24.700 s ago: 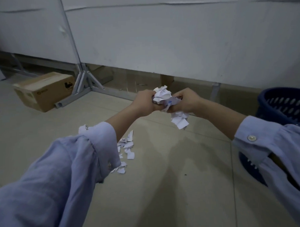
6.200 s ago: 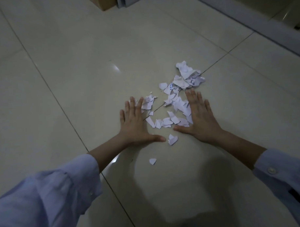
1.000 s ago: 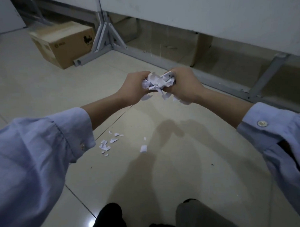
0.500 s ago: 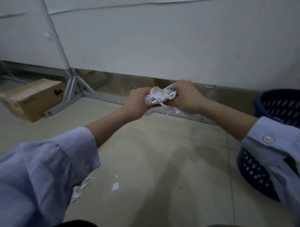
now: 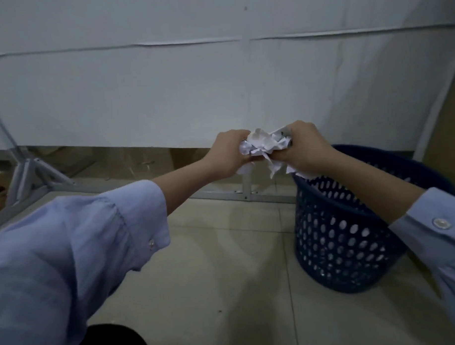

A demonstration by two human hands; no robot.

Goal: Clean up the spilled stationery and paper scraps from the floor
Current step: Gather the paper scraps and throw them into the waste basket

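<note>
Left hand (image 5: 227, 154) and right hand (image 5: 307, 149) together, clamped round wad of crumpled white paper scraps (image 5: 265, 147), held beside rim of dark blue perforated plastic basket (image 5: 337, 240). Drop not yet done; floor (image 5: 224, 262) in view bare.

Crumpled white paper scraps (image 5: 265, 146), bunched into one loose wad, held in the air and squeezed between the left grip (image 5: 229, 154) and right grip (image 5: 307, 149), with torn ends hanging below, near the left rim of the blue perforated basket (image 5: 339, 235).
</note>
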